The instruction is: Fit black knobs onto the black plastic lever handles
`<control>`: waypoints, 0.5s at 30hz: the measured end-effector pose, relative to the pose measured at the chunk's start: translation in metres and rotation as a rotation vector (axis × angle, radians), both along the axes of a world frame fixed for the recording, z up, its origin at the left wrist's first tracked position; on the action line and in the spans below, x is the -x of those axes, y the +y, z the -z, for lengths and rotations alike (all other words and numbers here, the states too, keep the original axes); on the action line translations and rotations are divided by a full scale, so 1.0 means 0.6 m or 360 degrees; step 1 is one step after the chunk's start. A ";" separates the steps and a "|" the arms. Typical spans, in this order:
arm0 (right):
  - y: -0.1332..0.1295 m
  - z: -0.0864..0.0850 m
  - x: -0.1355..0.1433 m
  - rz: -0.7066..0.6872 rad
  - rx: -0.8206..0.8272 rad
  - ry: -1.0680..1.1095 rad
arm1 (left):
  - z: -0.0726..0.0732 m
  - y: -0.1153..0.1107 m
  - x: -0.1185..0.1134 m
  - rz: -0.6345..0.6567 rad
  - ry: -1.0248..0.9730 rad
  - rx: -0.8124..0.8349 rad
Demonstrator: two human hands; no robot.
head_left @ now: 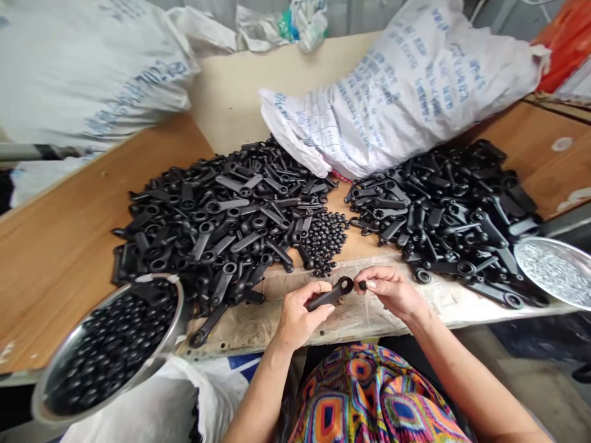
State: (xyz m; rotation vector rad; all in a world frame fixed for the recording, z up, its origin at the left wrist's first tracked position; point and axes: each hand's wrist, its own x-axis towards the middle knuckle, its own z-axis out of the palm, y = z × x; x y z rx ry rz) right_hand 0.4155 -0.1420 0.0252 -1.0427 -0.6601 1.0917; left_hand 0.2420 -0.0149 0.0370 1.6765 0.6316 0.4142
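My left hand point(299, 312) grips a black plastic lever handle point(330, 295) by its shaft, ring end pointing right. My right hand point(390, 289) pinches a small black round cap point(362, 285) right beside that ring. Both hands hover over the front edge of the wooden table point(60, 246). Behind them lies a small heap of loose black caps point(324, 237). A large pile of black handles point(217, 215) spreads to the left, and a second pile of handles point(452, 215) to the right.
A steel bowl point(172, 335) full of black caps stands at the front left. A steel dish of small silvery parts point(556, 271) sits at the right edge. White woven sacks point(406, 86) lie at the back. White sack point(161, 406) below the table.
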 end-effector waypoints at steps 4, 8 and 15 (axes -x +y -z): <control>-0.021 0.016 -0.002 0.0060 -0.0043 0.0168 | -0.022 0.001 -0.013 0.0127 0.0127 -0.0254; -0.036 0.022 -0.002 -0.0205 -0.0105 0.0373 | -0.019 0.004 -0.035 0.0355 0.0197 -0.0122; -0.049 0.034 0.015 0.0073 0.0087 0.0212 | 0.037 -0.006 -0.080 -0.0070 -0.0097 0.0562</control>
